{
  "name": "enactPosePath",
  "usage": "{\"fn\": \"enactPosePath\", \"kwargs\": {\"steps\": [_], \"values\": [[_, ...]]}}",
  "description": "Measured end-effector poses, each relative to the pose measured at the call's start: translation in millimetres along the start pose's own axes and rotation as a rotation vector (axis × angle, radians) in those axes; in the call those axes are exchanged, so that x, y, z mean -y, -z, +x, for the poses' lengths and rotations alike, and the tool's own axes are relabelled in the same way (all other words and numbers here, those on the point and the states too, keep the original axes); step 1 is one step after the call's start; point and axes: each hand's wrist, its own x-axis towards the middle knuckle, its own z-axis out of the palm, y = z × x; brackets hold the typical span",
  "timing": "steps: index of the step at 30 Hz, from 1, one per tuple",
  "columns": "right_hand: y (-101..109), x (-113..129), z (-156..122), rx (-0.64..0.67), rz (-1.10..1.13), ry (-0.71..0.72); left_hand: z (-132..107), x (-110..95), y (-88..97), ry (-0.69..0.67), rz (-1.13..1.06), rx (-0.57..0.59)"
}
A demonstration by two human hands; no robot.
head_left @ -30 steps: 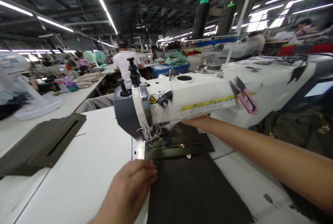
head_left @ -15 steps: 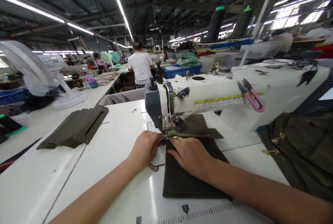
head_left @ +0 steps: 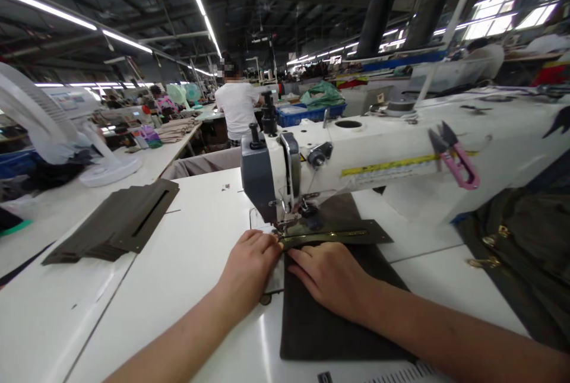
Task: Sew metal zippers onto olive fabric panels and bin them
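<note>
A dark olive fabric panel (head_left: 320, 332) lies under the head of a white sewing machine (head_left: 396, 154). Across it runs an olive fabric strip (head_left: 376, 231) whose slot shows gold zipper teeth (head_left: 342, 234). With curled fingers, my left hand (head_left: 252, 263) pinches the strip's left end close to the presser foot (head_left: 281, 230). My right hand (head_left: 332, 273) rests on the panel, its bent fingers and thumb closed at the strip's near edge. The fingertips of both hands are partly hidden, and the needle point cannot be made out.
A stack of slotted olive pieces (head_left: 116, 220) lies left on the table. Pink thread snips (head_left: 458, 160) are on the machine arm. Dark fabric with zipper pulls (head_left: 512, 252) sits right. A white fan (head_left: 111, 163) and a person in a white shirt (head_left: 236, 107) are beyond.
The strip has turned slightly, and more gold zipper teeth show in its slot. Both hands stay by the presser foot. The view has shifted a little, bringing the machine closer.
</note>
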Motion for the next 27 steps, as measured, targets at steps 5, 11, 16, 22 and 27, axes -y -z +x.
{"fn": "enactPosePath", "kwargs": {"steps": [5, 11, 16, 22, 27], "values": [[-1.2, -5.1, -0.9, -0.287, -0.101, 0.059, 1.3, -8.7, -2.0, 0.024, 0.072, 0.034], [0.2, -7.2, 0.2, -0.398, -0.106, 0.072, 3.6, -15.0, -1.3, 0.06, 0.094, 0.07], [-1.6, -5.7, -0.3, -0.345, -0.183, 0.032, 4.6, -14.5, -0.1, 0.05, 0.107, 0.07], [-7.3, -8.0, -1.1, -0.367, -0.165, 0.048, 4.3, -14.5, 0.1, 0.028, 0.089, 0.038], [-15.4, -7.1, -1.4, -0.283, -0.088, 0.033, 4.0, -13.4, -2.5, 0.02, 0.096, 0.013]]}}
